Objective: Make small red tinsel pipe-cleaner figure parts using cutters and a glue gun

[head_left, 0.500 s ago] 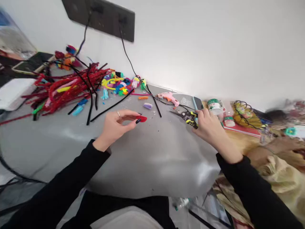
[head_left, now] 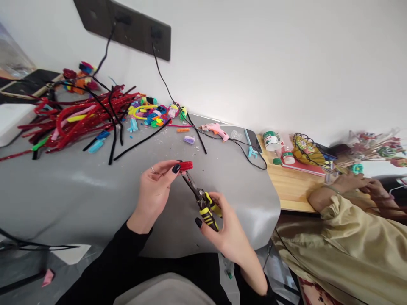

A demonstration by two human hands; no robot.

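Between thumb and fingers, my left hand (head_left: 155, 192) pinches a small red fuzzy piece of folded pipe cleaner (head_left: 186, 165). My right hand (head_left: 230, 231) is closed around the yellow-and-black handles of long-nose pliers (head_left: 203, 202). The jaws point up and left, slightly apart, with their tips right by the underside of the red piece; I cannot tell whether they touch it. Beyond the hands, a purple fuzzy piece (head_left: 189, 140) and an orange one (head_left: 183, 130) lie on the grey table cover (head_left: 127, 190).
A heap of red pipe cleaners (head_left: 79, 120) and several black ones lie left. A pink glue gun (head_left: 216, 130) rests near the wall, its cord trailing right beside a phone (head_left: 253, 140). A co-worker's hands (head_left: 356, 184) are at the far right, near jars (head_left: 271, 140).
My right hand has picked the pliers up from the table's right side and brought them left to the red piece. The left hand still holds that piece.
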